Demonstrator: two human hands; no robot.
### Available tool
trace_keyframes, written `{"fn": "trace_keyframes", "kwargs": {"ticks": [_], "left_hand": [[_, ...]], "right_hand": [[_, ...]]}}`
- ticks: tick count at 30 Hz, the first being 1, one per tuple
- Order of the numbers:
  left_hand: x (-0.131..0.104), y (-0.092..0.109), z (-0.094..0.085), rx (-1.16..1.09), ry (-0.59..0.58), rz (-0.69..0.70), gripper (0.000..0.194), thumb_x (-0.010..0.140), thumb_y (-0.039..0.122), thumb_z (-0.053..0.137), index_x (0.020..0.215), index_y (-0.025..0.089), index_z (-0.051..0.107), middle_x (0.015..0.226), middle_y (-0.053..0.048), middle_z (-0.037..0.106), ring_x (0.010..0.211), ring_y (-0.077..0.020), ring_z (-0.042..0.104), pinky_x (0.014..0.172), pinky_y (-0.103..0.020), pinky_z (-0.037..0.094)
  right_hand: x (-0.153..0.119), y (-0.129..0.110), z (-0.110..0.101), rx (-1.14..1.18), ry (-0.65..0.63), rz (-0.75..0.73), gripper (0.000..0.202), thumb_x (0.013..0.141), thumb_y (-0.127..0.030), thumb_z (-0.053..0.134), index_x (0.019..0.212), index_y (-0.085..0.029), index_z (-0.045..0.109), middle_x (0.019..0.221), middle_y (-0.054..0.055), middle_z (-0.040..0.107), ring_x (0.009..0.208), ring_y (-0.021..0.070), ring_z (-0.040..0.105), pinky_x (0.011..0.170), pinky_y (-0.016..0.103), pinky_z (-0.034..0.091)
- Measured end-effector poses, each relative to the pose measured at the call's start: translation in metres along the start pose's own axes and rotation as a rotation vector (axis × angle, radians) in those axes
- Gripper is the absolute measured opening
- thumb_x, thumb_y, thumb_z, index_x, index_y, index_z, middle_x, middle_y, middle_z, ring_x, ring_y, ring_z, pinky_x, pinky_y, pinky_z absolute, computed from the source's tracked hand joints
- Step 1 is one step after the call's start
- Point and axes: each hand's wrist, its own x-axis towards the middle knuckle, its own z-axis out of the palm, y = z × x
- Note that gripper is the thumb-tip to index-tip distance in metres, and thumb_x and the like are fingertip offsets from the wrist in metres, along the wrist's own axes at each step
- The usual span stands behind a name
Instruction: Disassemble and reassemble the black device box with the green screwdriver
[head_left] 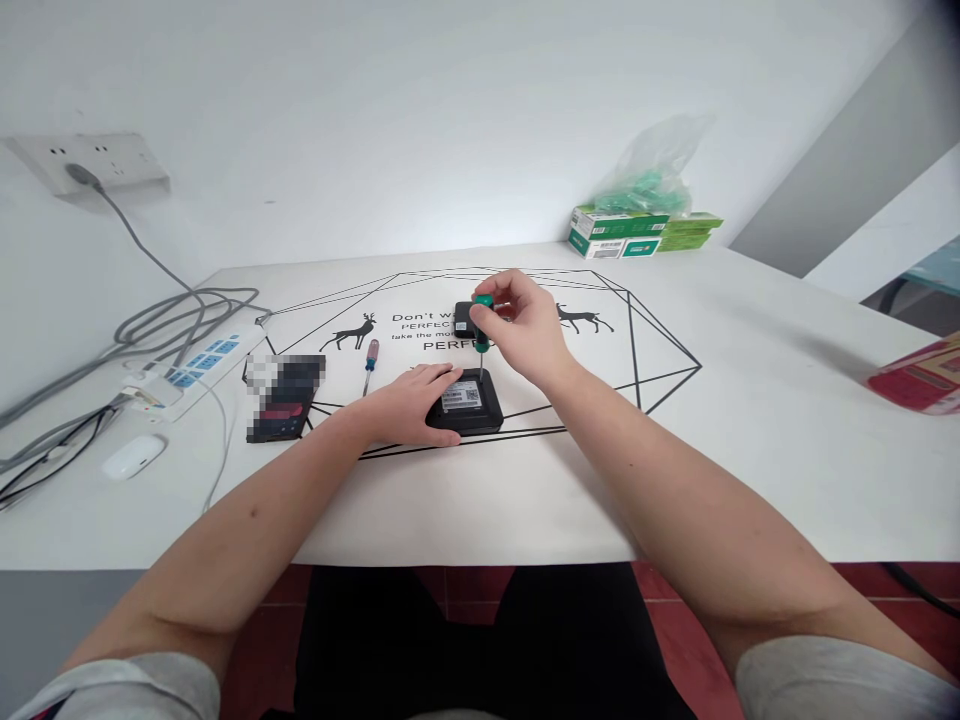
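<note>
Screwdriver (pixel 481 335) pinched upright in right hand (pixel 525 330), tip down on black box (pixel 466 402) at mid desk (pixel 750 420). Left hand (pixel 409 405) flat, fingers open, pressing box's near edge. Could slip off the screw if tilted, gouging the casing or jabbing left fingers.

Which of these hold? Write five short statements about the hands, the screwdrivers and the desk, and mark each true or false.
1. The right hand holds a green-handled screwdriver upright over the black box. True.
2. The left hand is lifted clear of the black box. False: it rests flat against the box's left side.
3. A second screwdriver lies on the table left of the box. True.
4. The white mouse sits at the table's right edge. False: it is at the left, near the power strip.
5. Green and white cartons are stacked at the table's far edge. True.
</note>
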Motion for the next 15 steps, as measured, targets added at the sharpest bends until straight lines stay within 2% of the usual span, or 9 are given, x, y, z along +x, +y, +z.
{"fn": "trace_keyframes", "kwargs": {"ticks": [7,12,15], "left_hand": [[0.001,-0.001,0.001,-0.001,0.006,-0.001,0.107,0.09,0.074,0.067,0.174,0.022,0.025,0.181,-0.018,0.026,0.165,-0.0398,0.027,0.133,-0.052,0.027],[0.0,0.002,-0.002,0.002,-0.003,-0.001,0.107,0.091,0.073,0.067,0.174,0.02,0.026,0.181,-0.019,0.026,0.166,-0.0395,0.027,0.133,-0.052,0.028],[0.0,0.001,-0.001,0.006,0.025,0.017,0.104,0.09,0.071,0.069,0.173,0.022,0.028,0.18,-0.017,0.029,0.164,-0.0393,0.03,0.132,-0.052,0.03]], "right_hand": [[-0.003,0.003,-0.002,0.214,-0.134,-0.01,0.017,0.08,-0.019,0.059,0.093,-0.024,0.07,0.093,0.002,0.077,0.086,0.0195,0.073,0.076,0.039,0.06],[-0.002,0.014,-0.002,0.278,-0.148,-0.095,0.02,0.084,-0.02,0.057,0.094,-0.026,0.074,0.111,0.003,0.068,0.092,0.0182,0.074,0.083,0.041,0.062],[-0.002,0.02,0.0,0.381,-0.172,-0.034,0.019,0.089,-0.024,0.054,0.096,-0.026,0.072,0.109,0.003,0.065,0.093,0.0191,0.075,0.083,0.042,0.062]]}}
